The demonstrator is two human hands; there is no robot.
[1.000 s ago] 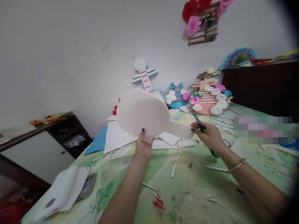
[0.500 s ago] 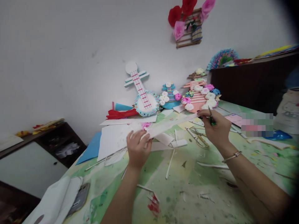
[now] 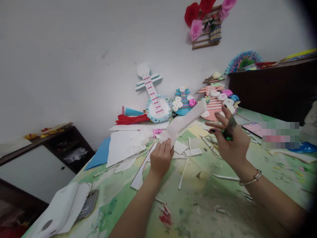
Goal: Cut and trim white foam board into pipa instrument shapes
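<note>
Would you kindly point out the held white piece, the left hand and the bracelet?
Held white piece (image 3: 190, 119), head view: raised strip.
Left hand (image 3: 160, 159), head view: its back.
Bracelet (image 3: 252, 180), head view: its band.

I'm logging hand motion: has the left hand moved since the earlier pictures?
Yes: judged against the banjo-shaped craft by the wall, the left hand has shifted to the right.

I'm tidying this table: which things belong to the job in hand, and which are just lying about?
Seemingly in use:
white piece, held by the left hand
green tool, blurred, in the right hand

Seemingly lying about:
grey phone
blue sheet
banjo-shaped ornament
</note>
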